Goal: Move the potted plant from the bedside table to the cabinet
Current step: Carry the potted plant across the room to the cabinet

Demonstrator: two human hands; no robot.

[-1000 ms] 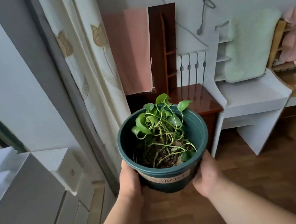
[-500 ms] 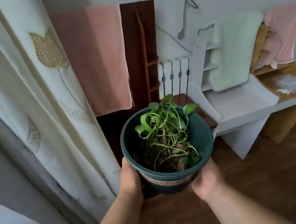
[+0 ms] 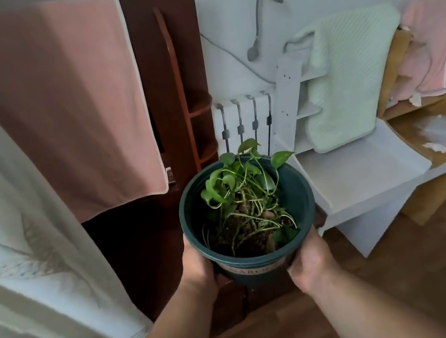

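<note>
1. Left hand [image 3: 199,268] wrapped on the near-left wall of the potted plant [image 3: 248,223], fingers hidden behind it.
2. Held in the air, upright, in front of the dark cabinet [image 3: 170,95]; not set down yet.
3. Probably moderately heavy with soil; stiff plastic, thin trailing stems easily bruised. Best gripped low on both sides, under the rim.
4. Right hand [image 3: 309,263] clasped on the near-right wall.

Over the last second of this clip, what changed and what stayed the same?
The view swung right and drew nearer: the white drawers at left left the frame, and the dark brown cabinet looms larger behind the potted plant. Unchanged: left hand and right hand grip the pot's sides, upright, in the air.
</note>
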